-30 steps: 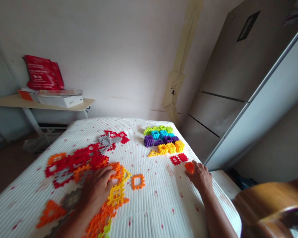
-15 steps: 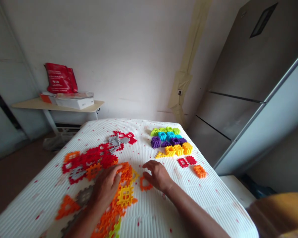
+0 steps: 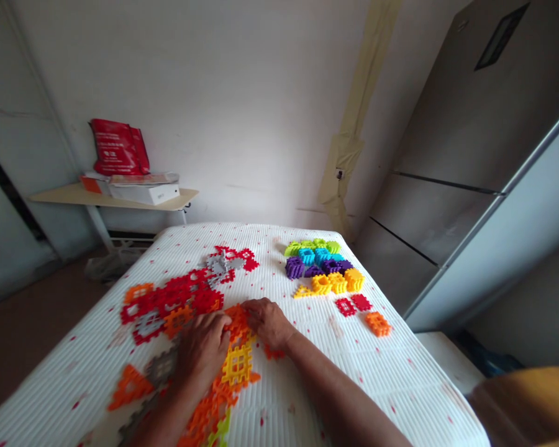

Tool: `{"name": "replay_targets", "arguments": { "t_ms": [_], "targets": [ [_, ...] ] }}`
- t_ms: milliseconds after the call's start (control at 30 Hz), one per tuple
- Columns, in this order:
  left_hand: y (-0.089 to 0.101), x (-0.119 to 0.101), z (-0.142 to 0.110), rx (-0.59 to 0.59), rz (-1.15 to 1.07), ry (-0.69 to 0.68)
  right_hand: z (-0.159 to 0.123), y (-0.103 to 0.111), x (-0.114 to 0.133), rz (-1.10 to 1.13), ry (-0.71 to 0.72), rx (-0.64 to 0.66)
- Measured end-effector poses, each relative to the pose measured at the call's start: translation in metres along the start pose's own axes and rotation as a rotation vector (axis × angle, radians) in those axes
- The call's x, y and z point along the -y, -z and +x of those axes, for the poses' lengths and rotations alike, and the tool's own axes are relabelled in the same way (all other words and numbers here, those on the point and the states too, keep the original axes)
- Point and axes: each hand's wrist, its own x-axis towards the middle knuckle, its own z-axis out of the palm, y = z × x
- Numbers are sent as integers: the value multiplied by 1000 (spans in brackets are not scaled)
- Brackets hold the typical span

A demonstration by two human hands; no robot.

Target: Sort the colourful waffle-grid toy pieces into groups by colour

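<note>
Orange interlocking plastic tiles point(image 3: 238, 318) lie in a heap at the near middle of the table. My left hand point(image 3: 205, 341) is on the heap's left side, its fingers curled against an orange tile. From the right, my right hand point(image 3: 269, 321) grips the same orange tile area with its fingers closed, fingertips partly hidden. Just below is a yellow square window tile point(image 3: 237, 365). Another orange tile point(image 3: 274, 352) shows partly under my right wrist. Left of my left hand are a grey tile point(image 3: 162, 366) and an orange triangle tile point(image 3: 129, 387).
Red tiles point(image 3: 181, 289) and grey tiles point(image 3: 220, 264) spread over the left of the table. At the right stand sorted stacks: green point(image 3: 302, 248), blue point(image 3: 322, 255), purple point(image 3: 295, 267), yellow point(image 3: 354, 280), red point(image 3: 345, 307) and orange point(image 3: 377, 323). A fridge point(image 3: 428, 161) borders the right.
My right hand has moved left, from above the loose orange tile to the orange heap, and its fingers have closed. My left hand has stayed near the heap, its fingers curling more.
</note>
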Motion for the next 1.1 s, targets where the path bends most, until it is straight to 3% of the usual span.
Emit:
{"name": "replay_targets", "arguments": {
  "t_ms": [667, 900, 1100],
  "targets": [
    [-4, -3, -5, -68, 40, -10, -2, -23, -18, 131, 86, -155],
    [-9, 3, -1, -210, -42, -19, -3, -22, -18, 198, 78, -185],
    [-10, 0, 0, -336, -229, -35, -6, -14, -9, 406, -64, -273]
  ]
}}
